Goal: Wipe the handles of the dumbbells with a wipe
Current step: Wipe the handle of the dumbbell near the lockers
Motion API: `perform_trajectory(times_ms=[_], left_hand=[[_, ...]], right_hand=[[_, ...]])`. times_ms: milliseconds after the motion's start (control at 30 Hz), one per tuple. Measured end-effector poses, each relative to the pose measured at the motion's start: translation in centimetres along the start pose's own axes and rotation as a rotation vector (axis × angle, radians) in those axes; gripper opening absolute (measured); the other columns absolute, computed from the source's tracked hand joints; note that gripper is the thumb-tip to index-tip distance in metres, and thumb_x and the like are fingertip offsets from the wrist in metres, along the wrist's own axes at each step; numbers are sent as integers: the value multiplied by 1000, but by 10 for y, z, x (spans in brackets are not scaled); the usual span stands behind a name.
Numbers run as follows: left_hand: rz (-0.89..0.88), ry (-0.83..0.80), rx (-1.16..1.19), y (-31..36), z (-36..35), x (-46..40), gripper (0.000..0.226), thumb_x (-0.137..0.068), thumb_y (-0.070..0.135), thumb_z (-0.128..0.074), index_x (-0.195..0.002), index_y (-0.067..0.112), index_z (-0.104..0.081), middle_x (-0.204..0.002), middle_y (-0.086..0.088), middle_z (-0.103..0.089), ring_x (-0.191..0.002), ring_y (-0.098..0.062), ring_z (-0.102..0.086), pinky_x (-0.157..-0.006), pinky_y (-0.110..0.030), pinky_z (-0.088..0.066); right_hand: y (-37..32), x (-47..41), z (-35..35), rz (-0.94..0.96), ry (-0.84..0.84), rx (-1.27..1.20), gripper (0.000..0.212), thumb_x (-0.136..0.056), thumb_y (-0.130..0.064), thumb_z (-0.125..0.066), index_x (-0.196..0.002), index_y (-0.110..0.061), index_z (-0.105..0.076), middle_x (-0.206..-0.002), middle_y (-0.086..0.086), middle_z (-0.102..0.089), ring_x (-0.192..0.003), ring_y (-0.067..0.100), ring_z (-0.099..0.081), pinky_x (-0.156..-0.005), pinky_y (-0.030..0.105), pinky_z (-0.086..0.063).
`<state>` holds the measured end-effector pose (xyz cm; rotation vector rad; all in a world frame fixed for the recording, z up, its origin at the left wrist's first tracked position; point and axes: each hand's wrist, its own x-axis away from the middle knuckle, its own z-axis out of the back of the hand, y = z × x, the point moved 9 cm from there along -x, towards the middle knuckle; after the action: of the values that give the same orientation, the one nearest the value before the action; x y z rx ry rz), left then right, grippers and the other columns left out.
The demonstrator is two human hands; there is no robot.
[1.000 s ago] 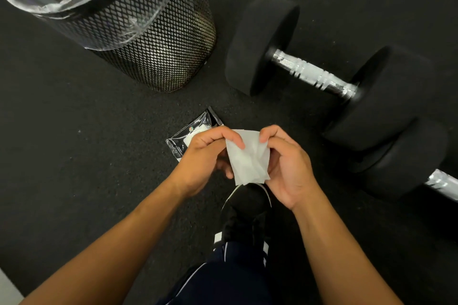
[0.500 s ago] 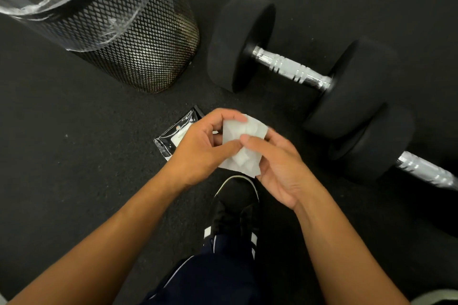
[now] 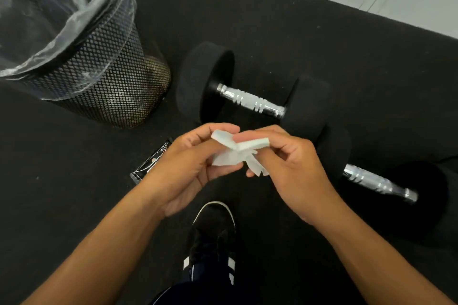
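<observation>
From the head view, both hands are pinching a crumpled white wipe [image 3: 235,153] above the black floor [image 3: 309,39]: the left hand [image 3: 190,168] is curling its fingers round one end, the right hand [image 3: 290,171] gripping the other. Just beyond them, two dumbbells are lying on the floor, the nearer handle [image 3: 379,182] to the right, the farther handle [image 3: 250,100] ahead. A mesh bin [image 3: 116,96] with a clear liner is standing to the left, a wipe packet [image 3: 151,164] lying beside the left wrist, and a black shoe [image 3: 214,233] is showing below.
</observation>
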<state>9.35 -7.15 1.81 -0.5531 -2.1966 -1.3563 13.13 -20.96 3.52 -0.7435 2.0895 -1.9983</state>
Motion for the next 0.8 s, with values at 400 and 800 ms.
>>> perform_trajectory(times_ms=[400,800], left_hand=[[-214,62,-411,31,-52,0,26,-81,-3,-77,-99,13,-67,-90,-1,-72,-77,-9,-69,-65,-21,-54],[106,-266,-301,-1,-162,-4,39,-92,37,-58,-124,18,-67,-112,-10,-75,-104,-23,-74,-84,-32,-60]], right_hand=[[-5,23,41,-250,43,-564,56,-88,-35,-56,-142,-19,-51,-131,20,-67,-121,36,-65,-92,42,-60],[-62,67,146,-228,180,94,20,-100,-15,-59,-108,-18,-77,-102,4,-79,-95,21,-76,-77,30,-63]])
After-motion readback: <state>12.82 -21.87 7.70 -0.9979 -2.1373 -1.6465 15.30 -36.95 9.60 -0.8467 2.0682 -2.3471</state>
